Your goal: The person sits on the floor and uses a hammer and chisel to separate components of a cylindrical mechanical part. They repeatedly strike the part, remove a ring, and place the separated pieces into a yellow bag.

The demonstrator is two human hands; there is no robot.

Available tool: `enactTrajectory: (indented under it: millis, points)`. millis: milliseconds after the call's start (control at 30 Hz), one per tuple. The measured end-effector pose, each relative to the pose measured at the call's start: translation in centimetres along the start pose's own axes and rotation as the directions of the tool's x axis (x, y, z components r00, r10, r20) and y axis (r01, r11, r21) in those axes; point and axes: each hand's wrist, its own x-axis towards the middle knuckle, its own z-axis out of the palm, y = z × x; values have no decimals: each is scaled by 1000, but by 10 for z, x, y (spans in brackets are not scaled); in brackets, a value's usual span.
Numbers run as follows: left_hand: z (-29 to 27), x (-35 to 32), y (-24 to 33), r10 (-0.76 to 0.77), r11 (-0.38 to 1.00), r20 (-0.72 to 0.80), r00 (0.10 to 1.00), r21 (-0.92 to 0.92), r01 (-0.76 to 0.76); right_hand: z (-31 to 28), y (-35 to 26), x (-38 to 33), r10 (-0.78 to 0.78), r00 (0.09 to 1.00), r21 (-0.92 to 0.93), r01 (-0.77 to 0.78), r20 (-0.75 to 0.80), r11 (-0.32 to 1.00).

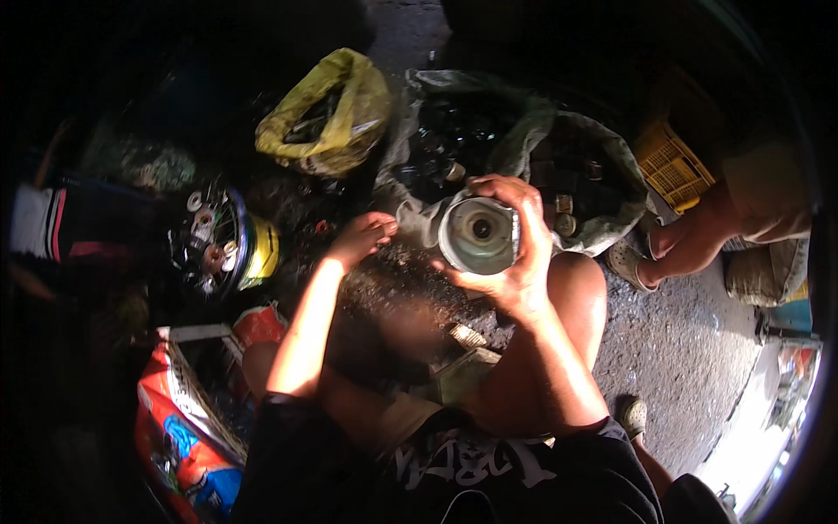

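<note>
Head view: grey sacking (530,135) full of dark parts spreads across the upper middle of the frame. A yellow bag (362,122) stands left of it; a yellow bucket (262,249) with metal pieces sits at middle left. Near the centre, the right hand (529,253) has its fingers around a round, hollow metal part (476,256). Left of that, the left hand's (360,242) fingers are half curled; whether they pinch anything, I cannot tell.
</note>
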Motion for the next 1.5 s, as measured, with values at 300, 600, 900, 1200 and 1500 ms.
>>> enactTrajectory:
  millis: [300,600,900,1200,1500]
  points:
    - [-78,-157,-43,216,976,-196,956,15,-218,51,-13,-42,264,833,-177,-202,486,963]
    - [-87,-238,-60,303,900,-189,934,377,-216,109,-36,-67,294,407,-310,-29,865,950]
    - [-99,-256,-44,320,888,-247,915,415,-198,145,-43,-30,276,628,-357,4,728,934]
    - [-110,-251,-51,417,822,-267,869,518,-236,123,62,103,167,978,-593,-61,125,803]
    - [-99,-253,-41,387,828,-247,888,517,-217,119,79,77,261,947,-298,-309,-190,903]
